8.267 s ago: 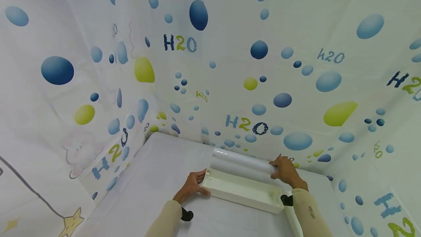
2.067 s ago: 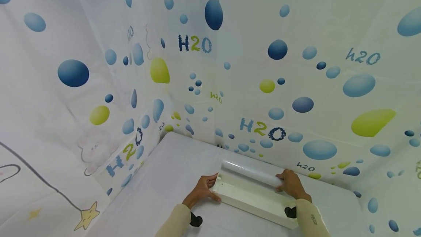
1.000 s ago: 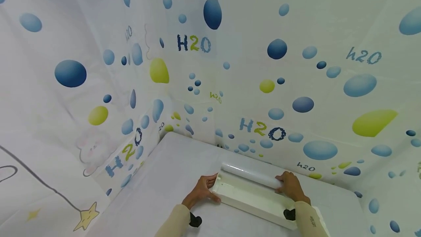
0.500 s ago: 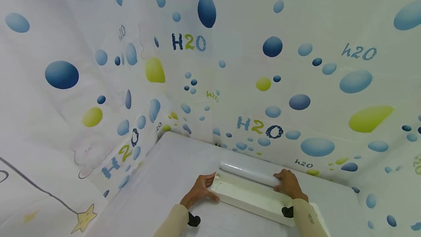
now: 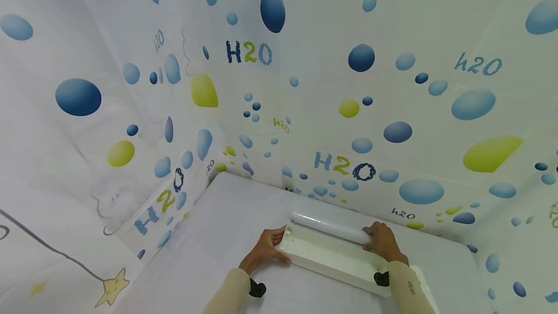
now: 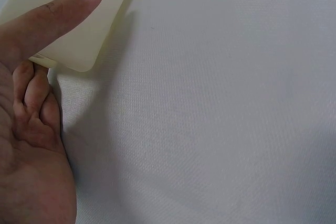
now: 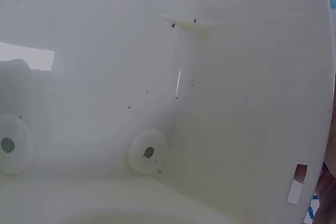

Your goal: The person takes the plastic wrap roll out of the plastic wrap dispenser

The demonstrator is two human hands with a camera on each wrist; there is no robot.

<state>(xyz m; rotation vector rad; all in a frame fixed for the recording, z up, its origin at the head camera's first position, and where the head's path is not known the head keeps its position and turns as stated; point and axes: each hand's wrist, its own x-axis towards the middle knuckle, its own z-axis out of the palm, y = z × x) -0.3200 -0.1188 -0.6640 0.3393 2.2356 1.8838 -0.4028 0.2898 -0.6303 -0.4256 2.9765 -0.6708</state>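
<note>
My left hand (image 5: 263, 251) grips the left end of a long cream plastic box (image 5: 331, 263), open side up. In the left wrist view, its thumb lies over the box's end and the other fingers curl underneath. Along the box's back edge lies a shiny translucent roll (image 5: 327, 225), which looks like plastic film. My right hand (image 5: 385, 243) holds the right end of this roll between thumb and fingers. The right wrist view looks into the box (image 7: 247, 87), with round holed discs and dark specks inside; only a sliver of the right hand (image 7: 329, 182) shows beyond its wall.
Another cream piece (image 5: 420, 282) lies under the right forearm, mostly hidden. A white cloth covers the table (image 5: 218, 236). White sheets with blue and green drops (image 5: 362, 57) hang behind and at the sides.
Compared with 8.3 s ago, the roll lies closer to the box's back edge, and the head view has turned a little. Over the last second the hands have hardly moved.
</note>
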